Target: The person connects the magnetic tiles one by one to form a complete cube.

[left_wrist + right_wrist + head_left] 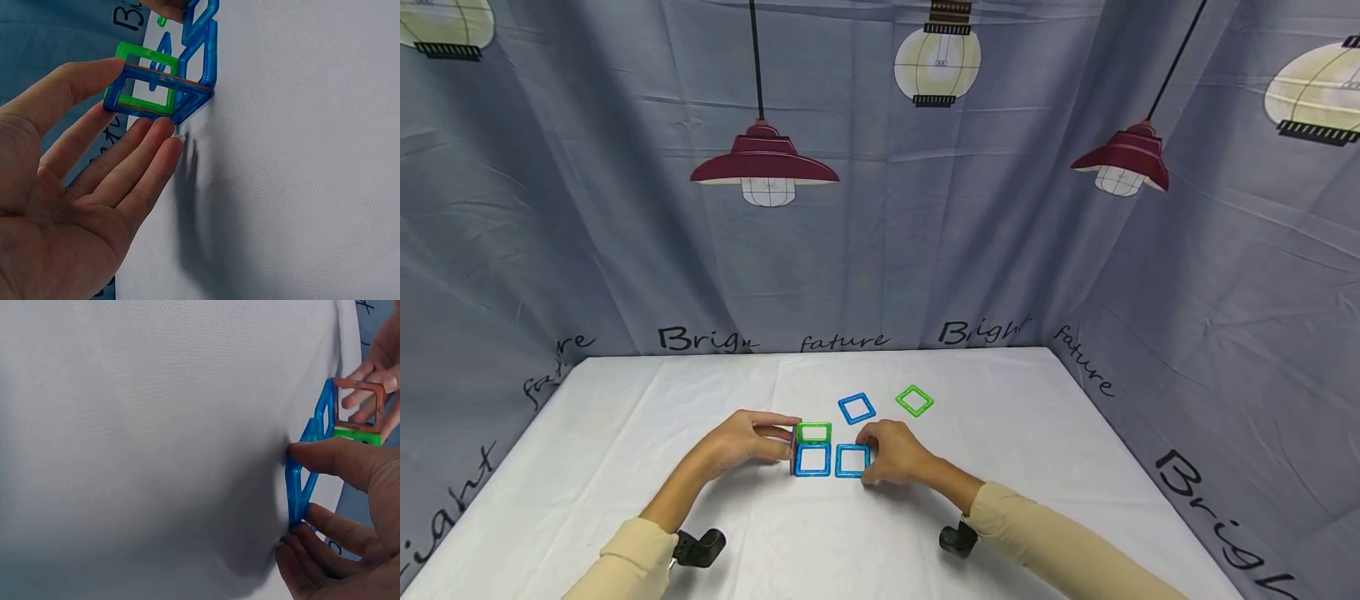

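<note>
A white-clothed table (625,433) is seen from above, backed and flanked by a grey curtain (587,250) printed with lamps. Wide bare cloth is left toward the left edge, where nothing lies.

The left hand (748,440) is held just left of the table's middle, fingers straight and spread, thumb and fingertips touching the left side of a small tile assembly (812,452). In the left wrist view the thumb is laid on the upper frame and the fingers (147,147) against the lower one; nothing is clamped.

The assembly is set near the middle of the table, nearer the front edge than the back. It is made of square frames: a blue front tile (812,460), a green tile (814,432) behind or above it, and an orange tile (357,403) made out clearly only in the right wrist view. How the frames join is hard to tell.

Just to its right, another blue tile (852,460) is pinched at its edge by the right hand (891,454), thumb above, fingers curled below; this tile stands touching the assembly.

Toward the back edge, a loose blue tile (857,408) and a loose green tile (914,401) lie flat, apart from each other. Open cloth is left toward the right edge.

Both sleeves are cut off by the bottom of the head view; a dark wrist device (700,547) is seen under each forearm.
</note>
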`<action>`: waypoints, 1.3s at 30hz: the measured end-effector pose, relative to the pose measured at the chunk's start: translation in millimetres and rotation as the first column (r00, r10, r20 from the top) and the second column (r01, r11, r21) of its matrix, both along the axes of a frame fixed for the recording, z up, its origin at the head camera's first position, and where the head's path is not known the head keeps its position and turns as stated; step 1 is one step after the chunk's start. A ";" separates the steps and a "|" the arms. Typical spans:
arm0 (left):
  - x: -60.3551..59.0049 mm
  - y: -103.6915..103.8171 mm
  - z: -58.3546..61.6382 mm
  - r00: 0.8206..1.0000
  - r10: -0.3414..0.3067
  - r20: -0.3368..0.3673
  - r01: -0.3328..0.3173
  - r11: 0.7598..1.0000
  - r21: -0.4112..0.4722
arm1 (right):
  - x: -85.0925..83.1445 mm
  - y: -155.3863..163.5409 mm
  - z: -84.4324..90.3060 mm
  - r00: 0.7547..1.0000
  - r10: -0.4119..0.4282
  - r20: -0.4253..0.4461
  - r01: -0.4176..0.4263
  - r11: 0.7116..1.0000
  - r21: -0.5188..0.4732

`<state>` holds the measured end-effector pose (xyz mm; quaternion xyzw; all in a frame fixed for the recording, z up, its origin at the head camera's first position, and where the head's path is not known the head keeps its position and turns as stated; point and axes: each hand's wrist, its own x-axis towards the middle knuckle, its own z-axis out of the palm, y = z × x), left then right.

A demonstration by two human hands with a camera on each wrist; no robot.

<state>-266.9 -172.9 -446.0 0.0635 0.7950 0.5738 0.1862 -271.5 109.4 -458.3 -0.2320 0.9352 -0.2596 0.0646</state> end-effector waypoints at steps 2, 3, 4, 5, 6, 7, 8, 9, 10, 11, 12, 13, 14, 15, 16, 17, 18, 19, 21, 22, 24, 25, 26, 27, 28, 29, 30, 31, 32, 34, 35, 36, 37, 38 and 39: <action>-0.3 -0.3 0.0 1.000 0.000 -0.002 0.000 1.000 -0.003 | 0.5 -3.3 0.9 1.000 -0.001 0.003 0.001 1.000 0.002; -0.4 -0.6 0.1 1.000 0.000 -0.003 0.000 1.000 -0.004 | 0.2 -4.8 1.0 1.000 -0.001 0.002 0.001 1.000 0.005; -0.5 -0.8 0.1 1.000 0.002 -0.004 -0.002 1.000 -0.007 | -0.1 -6.1 1.3 1.000 0.001 0.001 -0.001 1.000 0.006; -0.6 -0.8 0.2 1.000 0.004 -0.003 -0.004 1.000 -0.006 | -0.4 -7.3 1.3 1.000 0.000 0.003 0.000 1.000 0.010; -0.6 -0.9 0.2 1.000 0.004 -0.002 -0.004 1.000 -0.003 | -0.5 -8.2 1.6 1.000 0.001 0.002 -0.001 1.000 0.013; -0.6 -0.9 0.1 1.000 0.004 0.000 -0.004 1.000 0.000 | -0.7 -9.2 1.6 1.000 -0.001 0.004 0.001 1.000 0.015; -0.5 -0.9 -0.1 1.000 0.004 0.002 -0.004 1.000 0.002 | -1.0 -9.8 1.3 1.000 0.002 0.003 -0.002 1.000 0.017; -0.4 -0.8 -0.4 1.000 0.004 0.004 -0.004 1.000 0.005 | -1.1 -10.2 1.1 1.000 0.001 0.004 -0.001 1.000 0.021; -0.3 -0.8 -0.5 1.000 0.002 0.006 -0.003 1.000 0.008 | -1.3 -10.4 1.1 1.000 0.000 0.006 0.000 1.000 0.022; -0.1 -0.8 -0.6 1.000 0.000 0.007 0.000 1.000 0.013 | -1.3 -10.4 1.0 1.000 0.000 0.007 -0.001 1.000 0.022; 0.1 -0.9 -0.8 1.000 -0.002 0.008 0.002 1.000 0.017 | -1.4 -10.4 0.9 1.000 0.001 0.007 -0.001 1.000 0.022; 0.3 -1.0 -1.0 1.000 -0.003 0.007 0.003 1.000 0.017 | -1.9 -10.6 0.4 1.000 -0.001 0.009 0.001 1.000 0.024; 0.4 -1.2 -1.2 1.000 -0.004 0.006 0.004 1.000 0.020 | -2.2 -10.6 0.2 1.000 0.002 0.007 -0.002 1.000 0.024; 0.5 -1.3 -1.4 1.000 -0.004 0.006 0.004 1.000 0.021 | -2.5 -10.6 0.2 1.000 0.003 0.006 -0.003 1.000 0.024; 0.6 -1.5 -1.4 1.000 -0.005 0.006 0.005 1.000 0.022 | -3.0 -10.6 -0.2 1.000 0.006 0.004 -0.006 1.000 0.024; 0.5 -1.5 -1.4 1.000 -0.005 0.003 0.005 1.000 0.021 | -3.3 -10.6 -0.2 1.000 0.007 0.003 -0.007 1.000 0.022; 0.4 -1.4 -1.3 1.000 -0.006 0.002 0.006 1.000 0.021 | -3.7 -10.6 -0.1 1.000 0.006 0.002 -0.006 1.000 0.023; 0.3 -1.4 -1.2 1.000 -0.008 0.001 0.008 1.000 0.021 | -4.0 -10.6 0.1 1.000 0.007 0.000 -0.007 1.000 0.025; 0.2 -1.3 -0.8 1.000 -0.009 0.001 0.009 1.000 0.020 | -4.6 -10.4 0.2 1.000 0.011 -0.006 -0.011 1.000 0.024; 0.1 -1.2 -0.7 1.000 -0.012 -0.001 0.012 1.000 0.019 | -4.8 -10.4 0.3 1.000 0.010 -0.006 -0.010 1.000 0.027; 0.1 -1.4 -0.4 1.000 -0.013 -0.003 0.013 1.000 0.021 | -5.1 -10.7 0.6 1.000 0.012 -0.010 -0.012 0.999 0.031; 0.2 -1.4 -0.6 1.000 -0.012 -0.003 0.012 1.000 0.022 | -5.3 -10.8 0.5 1.000 0.012 -0.011 -0.012 0.999 0.033; 0.2 -1.4 -0.9 1.000 -0.010 -0.006 0.011 1.000 0.022 | -5.6 -11.0 0.3 1.000 0.013 -0.012 -0.013 0.999 0.034; 0.3 -1.4 -1.2 1.000 -0.010 -0.007 0.010 1.000 0.023 | -5.8 -11.3 0.4 1.000 0.011 -0.010 -0.010 0.999 0.038; 0.4 -1.3 -1.5 1.000 -0.011 -0.008 0.011 1.000 0.023 | -5.9 -11.4 0.4 1.000 0.006 -0.008 -0.006 0.999 0.041; 0.6 -1.2 -1.9 1.000 -0.011 -0.006 0.011 1.000 0.027 | -5.9 -11.6 0.3 1.000 0.004 -0.006 -0.004 0.999 0.043; 0.9 -1.2 -2.4 1.000 -0.012 -0.003 0.012 1.000 0.029 | -5.9 -11.7 0.1 1.000 0.003 -0.005 -0.003 0.999 0.046; 1.0 -1.3 -2.4 1.000 -0.014 -0.001 0.014 0.999 0.029 | -6.3 -12.0 -0.2 1.000 0.004 -0.007 -0.004 0.999 0.049; 1.2 -1.4 -2.5 1.000 -0.016 0.000 0.016 0.999 0.031 | -6.2 -12.3 0.0 1.000 0.003 -0.008 -0.002 0.999 0.050; 1.5 -1.4 -2.6 1.000 -0.019 0.002 0.019 0.999 0.035 | -6.1 -12.6 0.4 1.000 0.003 -0.012 -0.003 0.999 0.051; 1.5 -1.5 -2.7 1.000 -0.019 0.003 0.019 0.999 0.035 | -6.0 -12.8 0.8 1.000 0.005 -0.016 -0.005 0.999 0.051; 1.4 -1.4 -2.9 1.000 -0.019 0.002 0.019 0.999 0.034 | -6.0 -13.0 1.2 1.000 0.008 -0.023 -0.007 0.999 0.051; 1.2 -1.3 -2.9 1.000 -0.020 0.001 0.020 0.999 0.035 | -5.9 -13.2 2.2 1.000 0.008 -0.027 -0.006 0.999 0.050; 0.9 -1.2 -2.9 1.000 -0.020 0.001 0.020 0.999 0.036 | -5.6 -13.4 3.6 1.000 0.005 -0.029 -0.004 0.999 0.049; 0.6 -1.1 -2.9 1.000 -0.020 0.002 0.020 0.999 0.035 | -5.6 -13.7 4.5 1.000 0.004 -0.030 -0.003 0.999 0.049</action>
